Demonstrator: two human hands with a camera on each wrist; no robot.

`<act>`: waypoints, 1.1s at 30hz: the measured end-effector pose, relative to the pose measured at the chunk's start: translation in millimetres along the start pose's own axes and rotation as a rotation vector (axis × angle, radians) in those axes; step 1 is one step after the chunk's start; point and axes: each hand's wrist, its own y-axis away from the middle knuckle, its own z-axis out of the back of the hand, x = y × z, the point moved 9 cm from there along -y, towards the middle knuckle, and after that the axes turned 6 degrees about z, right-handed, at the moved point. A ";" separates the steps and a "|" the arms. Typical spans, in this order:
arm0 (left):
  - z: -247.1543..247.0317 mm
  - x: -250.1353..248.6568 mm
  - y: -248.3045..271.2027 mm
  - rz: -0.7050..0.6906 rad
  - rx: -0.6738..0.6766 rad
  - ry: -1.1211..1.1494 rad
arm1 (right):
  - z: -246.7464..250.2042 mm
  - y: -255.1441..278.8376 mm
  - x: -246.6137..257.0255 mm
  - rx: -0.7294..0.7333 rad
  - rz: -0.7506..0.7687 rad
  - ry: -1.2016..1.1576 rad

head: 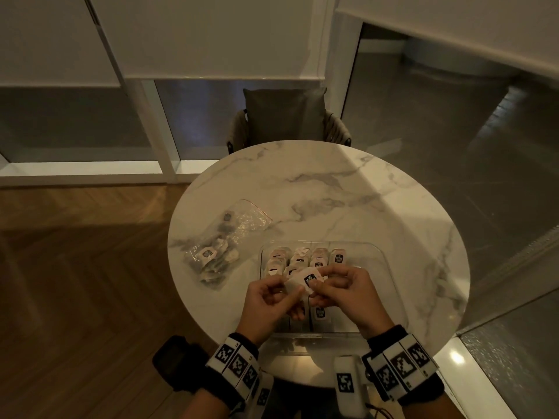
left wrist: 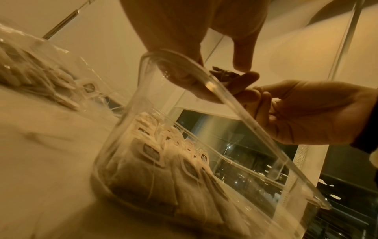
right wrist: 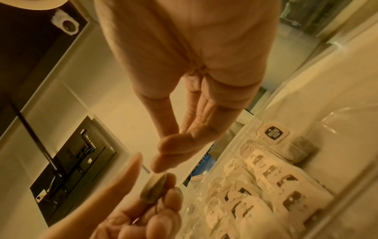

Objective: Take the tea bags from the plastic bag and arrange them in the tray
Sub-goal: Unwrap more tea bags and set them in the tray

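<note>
Over the clear tray (head: 379,261) both hands meet on one tea bag (head: 309,279) with a black tag. My left hand (head: 290,288) pinches its pale paper edge; my right hand (head: 320,281) pinches it beside the tag. In the left wrist view the left hand (left wrist: 243,72) holds the tea bag (left wrist: 219,73) above the tray rim (left wrist: 225,90), and the right hand (left wrist: 259,95) touches it. The right wrist view has the right hand (right wrist: 171,145) just above the tea bag (right wrist: 153,190) held in the left hand (right wrist: 163,197). Rows of tea bags (head: 302,261) stand in the tray's left part. The plastic bag (head: 223,240) lies to the left with several tea bags inside.
The tray stands near the front edge of a round marble table (head: 332,189). The tray's right part (head: 372,285) holds no tea bags. A chair with a dark cushion (head: 284,116) stands behind the table. Wood floor (head: 75,282) lies to the left.
</note>
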 end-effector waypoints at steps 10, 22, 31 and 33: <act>-2.9 1.8 0.8 0.007 0.062 0.013 | 1.7 2.6 2.3 0.042 0.016 0.123; -13.7 -5.7 6.8 0.052 0.112 -0.015 | 31.5 -32.8 54.5 0.200 0.191 0.558; -8.2 -1.2 4.3 0.060 0.066 -0.007 | 26.9 -92.1 19.5 0.553 -0.019 1.333; -9.0 0.3 4.3 0.074 0.076 -0.003 | 25.3 -98.4 14.0 0.558 -0.070 1.393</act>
